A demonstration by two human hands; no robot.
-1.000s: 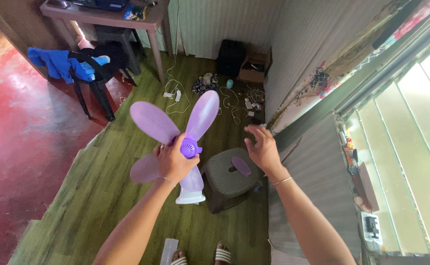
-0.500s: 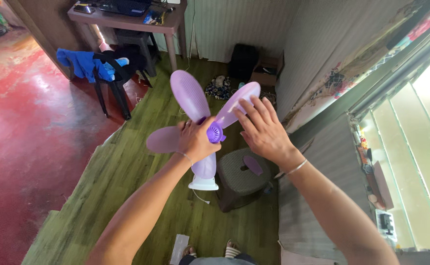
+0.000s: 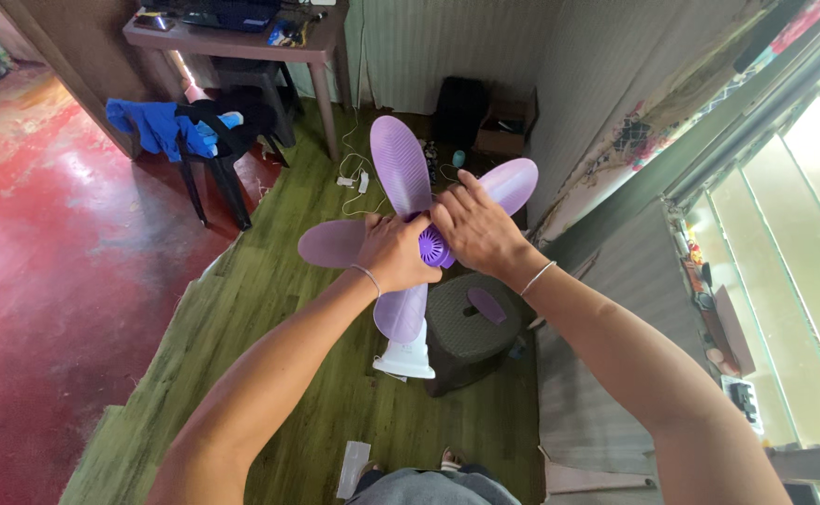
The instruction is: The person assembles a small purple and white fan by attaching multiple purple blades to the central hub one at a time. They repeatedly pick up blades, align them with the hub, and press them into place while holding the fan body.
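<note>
Two bare hands are meeting at the middle of a purple fan blade assembly [image 3: 400, 201], and the head camera is looking down on them from above. The left hand [image 3: 396, 252] is gripping the assembly from the left side, its fingers curling tightly around the hub [image 3: 432, 247], with a thin bracelet sitting on the wrist. The right hand [image 3: 475, 229] is lying over the upper right part of the hub, its fingers spread a little and pressing against the base of the right blade; whether they are closing fully around anything cannot be told from this angle. Four translucent blades are fanning out from the hub: one pointing up, one to the upper right, one to the left and one hanging downward. The assembly is being held up in the air, above a dark woven stool [image 3: 471, 327] on which a loose purple blade [image 3: 486, 305] is lying. Just beside the stool, a white fan base [image 3: 406, 360] is standing on the green wood-patterned floor [image 3: 269, 318]. Farther back, a black chair [image 3: 213, 159] draped with blue cloth is standing near a brown table [image 3: 232, 33].
</note>
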